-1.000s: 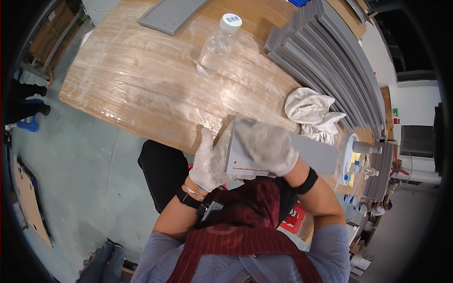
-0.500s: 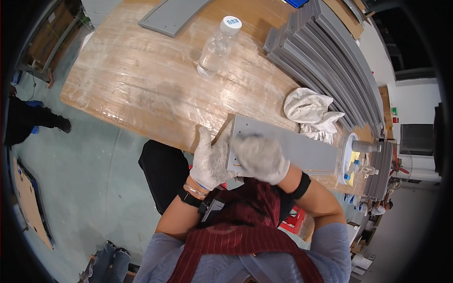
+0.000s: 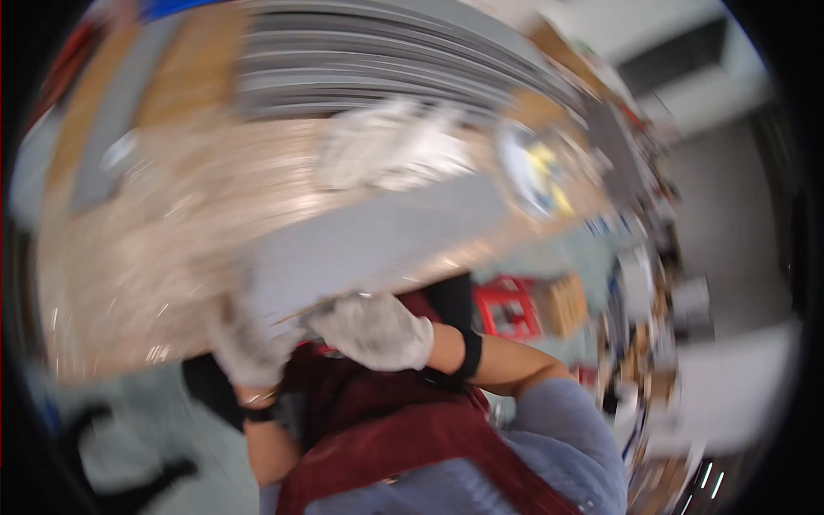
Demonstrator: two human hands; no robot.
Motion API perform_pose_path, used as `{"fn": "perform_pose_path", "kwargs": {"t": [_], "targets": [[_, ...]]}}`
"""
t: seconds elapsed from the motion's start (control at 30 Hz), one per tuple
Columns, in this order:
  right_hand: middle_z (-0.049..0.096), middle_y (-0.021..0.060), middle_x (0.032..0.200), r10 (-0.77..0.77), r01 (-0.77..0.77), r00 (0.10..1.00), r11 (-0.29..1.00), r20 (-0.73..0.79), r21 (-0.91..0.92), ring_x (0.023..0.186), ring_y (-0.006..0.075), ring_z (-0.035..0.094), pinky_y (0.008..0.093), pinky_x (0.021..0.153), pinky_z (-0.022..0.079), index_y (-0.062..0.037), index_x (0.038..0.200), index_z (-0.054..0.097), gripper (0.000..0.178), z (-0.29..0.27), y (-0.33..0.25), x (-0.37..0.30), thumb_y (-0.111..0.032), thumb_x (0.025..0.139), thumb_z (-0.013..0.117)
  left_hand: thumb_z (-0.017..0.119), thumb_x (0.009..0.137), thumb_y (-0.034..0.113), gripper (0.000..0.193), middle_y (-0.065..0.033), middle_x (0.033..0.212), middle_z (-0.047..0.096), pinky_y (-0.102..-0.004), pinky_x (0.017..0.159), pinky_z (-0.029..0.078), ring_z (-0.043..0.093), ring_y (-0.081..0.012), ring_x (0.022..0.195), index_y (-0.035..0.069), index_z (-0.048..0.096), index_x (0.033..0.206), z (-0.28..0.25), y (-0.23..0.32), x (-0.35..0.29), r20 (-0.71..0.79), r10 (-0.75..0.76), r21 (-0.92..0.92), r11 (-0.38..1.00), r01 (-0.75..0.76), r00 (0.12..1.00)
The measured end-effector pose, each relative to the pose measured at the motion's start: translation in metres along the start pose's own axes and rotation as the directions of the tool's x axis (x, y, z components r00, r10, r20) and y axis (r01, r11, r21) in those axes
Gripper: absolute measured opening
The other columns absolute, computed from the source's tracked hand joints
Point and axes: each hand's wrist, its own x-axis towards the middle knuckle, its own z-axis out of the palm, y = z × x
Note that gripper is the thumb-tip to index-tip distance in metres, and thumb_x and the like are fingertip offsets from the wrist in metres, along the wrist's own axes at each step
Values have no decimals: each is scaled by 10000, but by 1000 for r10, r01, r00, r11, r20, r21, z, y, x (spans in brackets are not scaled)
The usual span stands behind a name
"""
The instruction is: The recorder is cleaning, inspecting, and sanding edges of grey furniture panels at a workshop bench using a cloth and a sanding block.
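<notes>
Head, hands [image 3: 248,350] [image 3: 373,332] touching gray panel [image 3: 378,233], right curled

Heavy motion blur, black vignetted fisheye edges

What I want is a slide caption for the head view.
Left hand and right hand, both gloved, at a grey panel over a brown table.

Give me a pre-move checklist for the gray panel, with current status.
1. Gray panel over the tabletop: ok.
2. Left hand at the panel's left end: ok; firmness of hold, cannot tell.
3. Right hand at the near edge: ok; whether it grips anything, cannot tell.
4. Both hands gloved: ok.
5. White cloth clear of the panel: cannot tell, contact blurred.
6. View sharp enough to inspect the surface: not ok, blurred.
</notes>
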Motion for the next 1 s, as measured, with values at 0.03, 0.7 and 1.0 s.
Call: {"fn": "perform_pose_path", "kwargs": {"t": [0.03,0.7,1.0], "targets": [[679,139,1061,234,-229,972,968,-35,105,997,339,665,391,917,521,-34,1181,660,282,-25,12,-24,-202,984,548,615,964,499,860,-144,1597,327,-502,1214,281,336,-346,1449,71,201,1584,10,5,0,-146,236,589,801,-107,961],[580,102,618,248,411,-889,68,384,909,445,188,498,345,431,386,-19,825,556,73,74,-99,-788,-44,873,507,687,818,531,888,-203,1556,412,-709,1166,286,320,-471,1442,-10,437,1477,79,-55,-10,-194,-39,782,598,178,980],[568,115,673,309,549,-785,-53,537,834,545,235,536,381,548,412,-77,962,524,33,95,-100,-890,-83,933,508,678,842,554,816,-157,1499,498,-638,1169,332,412,-403,1407,35,506,1447,73,-61,-7,-182,-75,797,573,192,981]]}}
